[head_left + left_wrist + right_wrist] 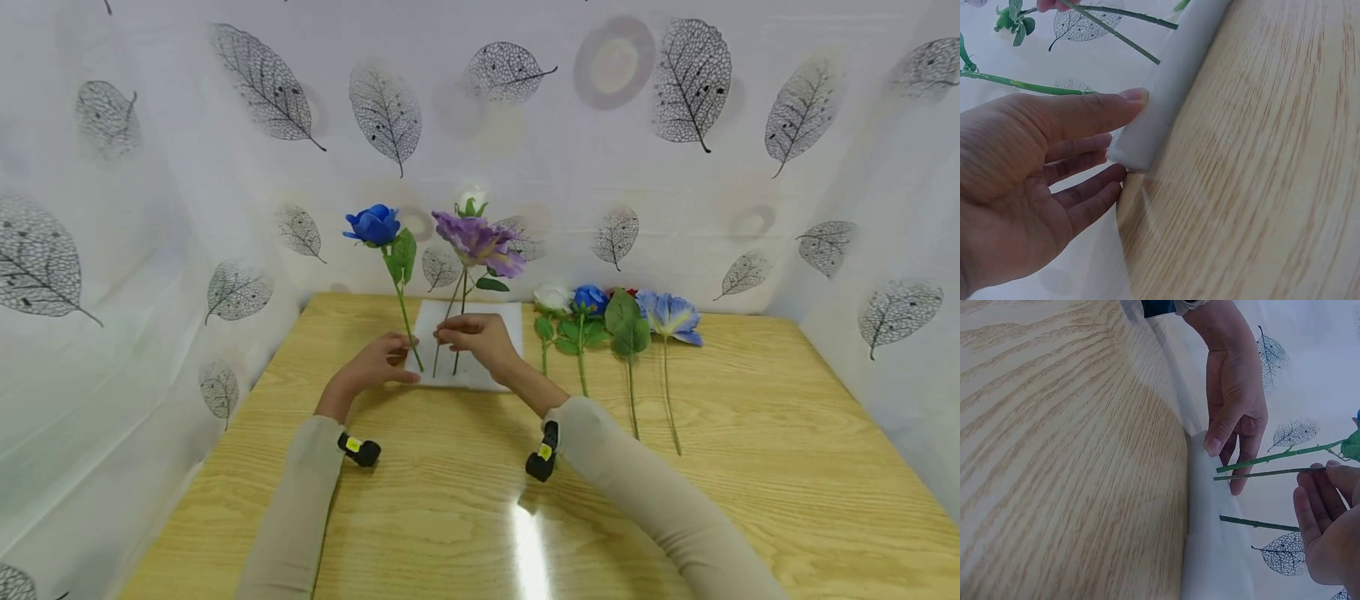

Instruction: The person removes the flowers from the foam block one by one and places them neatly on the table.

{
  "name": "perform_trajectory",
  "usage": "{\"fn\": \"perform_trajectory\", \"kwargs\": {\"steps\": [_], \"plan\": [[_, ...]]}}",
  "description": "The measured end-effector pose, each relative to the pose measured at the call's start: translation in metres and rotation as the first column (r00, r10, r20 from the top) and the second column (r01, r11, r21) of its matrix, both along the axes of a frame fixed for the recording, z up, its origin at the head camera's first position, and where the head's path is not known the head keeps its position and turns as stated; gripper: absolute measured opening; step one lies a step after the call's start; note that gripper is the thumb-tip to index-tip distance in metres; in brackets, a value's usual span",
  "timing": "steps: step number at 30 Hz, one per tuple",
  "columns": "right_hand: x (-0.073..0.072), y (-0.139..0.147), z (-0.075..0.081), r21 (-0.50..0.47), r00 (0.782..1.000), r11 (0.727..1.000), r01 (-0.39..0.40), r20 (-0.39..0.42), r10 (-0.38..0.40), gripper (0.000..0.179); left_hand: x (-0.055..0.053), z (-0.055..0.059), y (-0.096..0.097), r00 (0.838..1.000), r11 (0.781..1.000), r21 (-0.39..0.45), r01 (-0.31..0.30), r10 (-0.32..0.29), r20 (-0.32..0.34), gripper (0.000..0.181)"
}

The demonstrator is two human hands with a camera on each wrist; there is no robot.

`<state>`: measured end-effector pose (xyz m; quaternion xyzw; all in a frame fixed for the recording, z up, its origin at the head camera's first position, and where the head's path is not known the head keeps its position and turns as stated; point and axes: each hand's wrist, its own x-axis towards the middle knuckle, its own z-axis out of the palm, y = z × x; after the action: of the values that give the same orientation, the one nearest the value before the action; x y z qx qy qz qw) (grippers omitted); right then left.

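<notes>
A white foam block (510, 321) lies on the table with several flowers standing in it. My left hand (375, 367) grips its near left corner; in the left wrist view the thumb (1100, 112) presses the top face and the fingers sit at the side. My right hand (480, 337) pinches the thin stem (1266, 474) of a purple flower (476, 237) low down, with the stem's lower end at the foam. A blue rose (375, 225) leans left beside it. Behind the purple bloom stands a white rose (472, 198), partly hidden.
To the right of the foam lie a white rose (553, 298), a blue rose (590, 300), a mostly hidden red flower behind leaves (627, 323), and a light blue flower (670, 317). A leaf-print curtain (555, 167) hangs behind the wooden table (750, 433).
</notes>
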<state>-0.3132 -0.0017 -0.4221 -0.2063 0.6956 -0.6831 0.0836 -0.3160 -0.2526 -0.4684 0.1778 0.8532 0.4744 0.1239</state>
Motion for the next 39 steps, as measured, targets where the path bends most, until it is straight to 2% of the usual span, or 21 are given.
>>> {"fn": "perform_trajectory", "kwargs": {"steps": [9,27,33,39], "plan": [[-0.001,0.0,0.002,0.008,1.0,1.0,0.004,0.0,-0.004,0.029,0.001,0.002,0.002,1.0,1.0,-0.029,0.005,-0.005,-0.009,0.07],[-0.001,0.013,0.016,0.002,0.999,1.0,0.01,-0.036,-0.01,0.024,0.003,0.002,0.004,1.0,1.0,-0.021,0.014,-0.015,-0.026,0.068],[-0.001,0.026,0.02,0.049,0.999,0.999,-0.016,-0.042,0.018,0.023,0.001,0.002,0.004,0.998,1.0,-0.027,0.013,-0.014,-0.055,0.068],[-0.001,0.043,0.021,0.118,0.997,0.991,-0.063,-0.034,0.068,0.026,0.002,0.002,0.003,0.999,1.0,-0.024,0.01,-0.011,-0.04,0.066]]}}
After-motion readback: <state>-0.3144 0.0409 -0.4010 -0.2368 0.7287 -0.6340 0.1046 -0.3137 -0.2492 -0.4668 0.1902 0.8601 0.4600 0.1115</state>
